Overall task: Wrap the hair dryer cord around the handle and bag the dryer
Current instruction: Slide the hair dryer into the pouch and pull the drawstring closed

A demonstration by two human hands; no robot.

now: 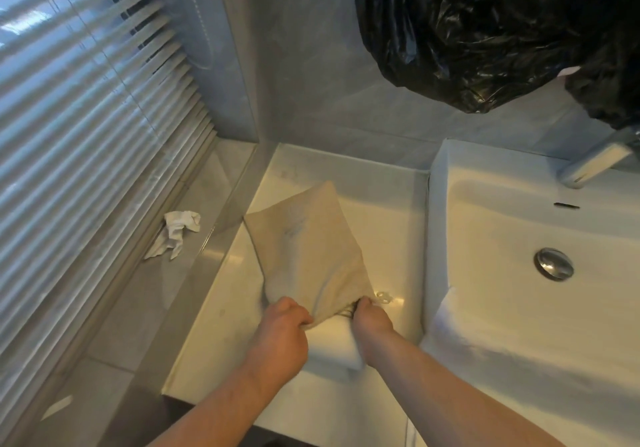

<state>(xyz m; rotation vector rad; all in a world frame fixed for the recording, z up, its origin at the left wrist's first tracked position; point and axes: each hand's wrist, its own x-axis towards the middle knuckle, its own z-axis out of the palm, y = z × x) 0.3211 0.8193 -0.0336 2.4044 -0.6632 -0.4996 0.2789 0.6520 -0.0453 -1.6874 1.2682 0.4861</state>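
Note:
A beige cloth bag [308, 242] lies on the white counter [388, 211] left of the sink, its mouth toward me. My left hand [282, 323] grips the left side of the bag's mouth. My right hand [369, 315] grips the right side of the mouth, where a dark gathered bit shows between the fingers. The bag bulges, and the hair dryer itself is hidden from view. A white drawstring end [384, 297] lies on the counter just right of my right hand.
A white sink [519, 238] with a metal drain [553, 263] and a faucet [595, 164] fills the right. A black plastic bag [485, 31] hangs above it. Window blinds [79, 117] are at the left, with a crumpled white tissue [176, 233] on the ledge. A white folded towel [332, 346] lies under my wrists.

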